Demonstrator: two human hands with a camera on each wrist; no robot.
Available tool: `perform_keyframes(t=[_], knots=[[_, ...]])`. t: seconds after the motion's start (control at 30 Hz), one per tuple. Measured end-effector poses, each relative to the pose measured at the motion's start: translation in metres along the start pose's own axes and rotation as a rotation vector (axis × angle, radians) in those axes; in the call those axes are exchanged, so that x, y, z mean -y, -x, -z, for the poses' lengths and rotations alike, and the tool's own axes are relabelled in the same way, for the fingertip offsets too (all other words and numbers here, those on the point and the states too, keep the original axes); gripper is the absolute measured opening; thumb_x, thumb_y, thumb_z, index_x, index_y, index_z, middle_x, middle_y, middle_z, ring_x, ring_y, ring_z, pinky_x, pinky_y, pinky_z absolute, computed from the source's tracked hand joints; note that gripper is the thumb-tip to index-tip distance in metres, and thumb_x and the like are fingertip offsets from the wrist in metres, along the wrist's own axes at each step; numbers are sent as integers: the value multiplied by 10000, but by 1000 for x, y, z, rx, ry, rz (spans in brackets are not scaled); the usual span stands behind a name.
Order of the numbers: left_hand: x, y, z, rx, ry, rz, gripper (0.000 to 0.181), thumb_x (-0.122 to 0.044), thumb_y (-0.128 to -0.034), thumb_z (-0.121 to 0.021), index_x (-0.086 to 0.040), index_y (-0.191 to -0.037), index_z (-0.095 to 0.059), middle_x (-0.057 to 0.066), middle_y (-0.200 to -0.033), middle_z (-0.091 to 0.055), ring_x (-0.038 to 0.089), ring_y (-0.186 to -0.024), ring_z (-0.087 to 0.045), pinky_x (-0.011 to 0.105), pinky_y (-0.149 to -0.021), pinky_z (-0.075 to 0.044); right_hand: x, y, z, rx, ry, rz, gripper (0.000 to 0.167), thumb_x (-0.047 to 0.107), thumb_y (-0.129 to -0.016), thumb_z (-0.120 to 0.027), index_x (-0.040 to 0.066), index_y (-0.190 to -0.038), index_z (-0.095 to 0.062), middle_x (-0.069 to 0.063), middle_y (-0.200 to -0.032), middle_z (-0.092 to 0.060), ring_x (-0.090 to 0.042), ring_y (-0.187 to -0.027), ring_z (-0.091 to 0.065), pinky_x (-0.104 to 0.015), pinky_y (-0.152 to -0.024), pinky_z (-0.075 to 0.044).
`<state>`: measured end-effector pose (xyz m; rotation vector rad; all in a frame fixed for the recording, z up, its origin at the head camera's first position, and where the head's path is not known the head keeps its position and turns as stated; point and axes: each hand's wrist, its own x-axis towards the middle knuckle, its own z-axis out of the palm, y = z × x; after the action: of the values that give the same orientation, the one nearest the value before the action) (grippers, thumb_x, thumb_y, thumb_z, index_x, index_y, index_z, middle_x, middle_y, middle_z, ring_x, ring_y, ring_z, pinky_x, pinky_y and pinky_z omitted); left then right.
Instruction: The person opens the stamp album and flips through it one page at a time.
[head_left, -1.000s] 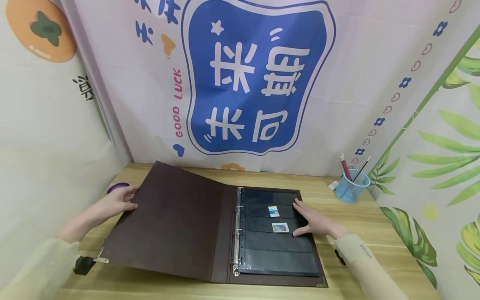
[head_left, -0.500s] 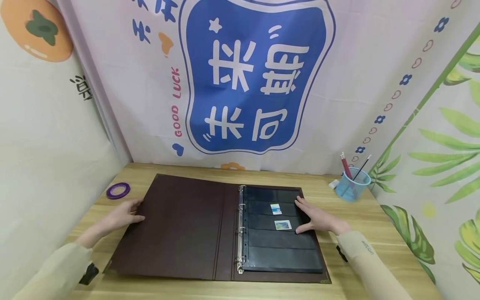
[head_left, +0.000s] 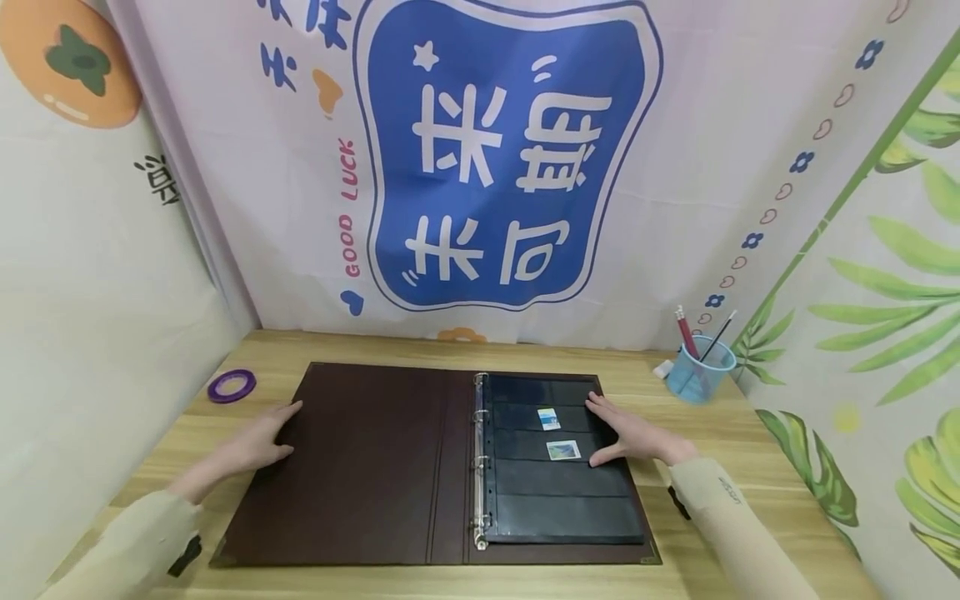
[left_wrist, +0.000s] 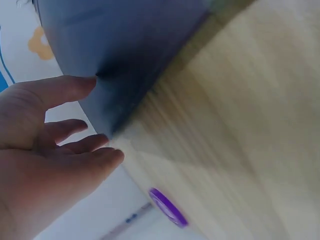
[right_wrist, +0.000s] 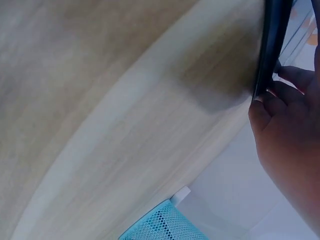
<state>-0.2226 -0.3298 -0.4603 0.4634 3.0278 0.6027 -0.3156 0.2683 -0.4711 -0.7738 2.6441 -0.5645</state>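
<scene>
A dark brown ring binder [head_left: 360,467] lies spread flat on the table, its metal rings [head_left: 481,458] along the spine. On its right side is a black pocket page [head_left: 562,517] holding two stamps: a blue-and-white one [head_left: 549,419] and, below it, a green-and-blue one [head_left: 563,450]. My left hand [head_left: 255,439] is at the outer edge of the left cover, fingers spread and relaxed; whether it touches the cover I cannot tell. My right hand [head_left: 637,433] rests with spread fingers on the right edge of the page and binder.
A purple tape roll [head_left: 232,386] lies on the wooden table [head_left: 397,583] at the back left. At the back right stands a light blue mesh pen cup [head_left: 701,371] with pencils, beside a white eraser [head_left: 663,368]. A printed cloth [head_left: 315,308] hangs behind the table.
The left cover has come down from a raised tilt to flat on the table. My left hand has lowered with it and loosened from its edge. The right hand has stayed nearly still.
</scene>
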Motion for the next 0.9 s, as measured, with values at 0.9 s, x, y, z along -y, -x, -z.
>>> perform_keyframes(t=[0.9], knots=[[-107,-56,-62,101,-102,-308,845,-553,-944,-579,-65,-1567,-286,204,-1640,-228,443,-1516,-200,678,-1172,-199,-12,-27,1,-140,105,-103,1033,573,-889,-653,-43,-1566,-174,-266,-1646,-121,-448,-1522,-156,-598,-1207,-220]])
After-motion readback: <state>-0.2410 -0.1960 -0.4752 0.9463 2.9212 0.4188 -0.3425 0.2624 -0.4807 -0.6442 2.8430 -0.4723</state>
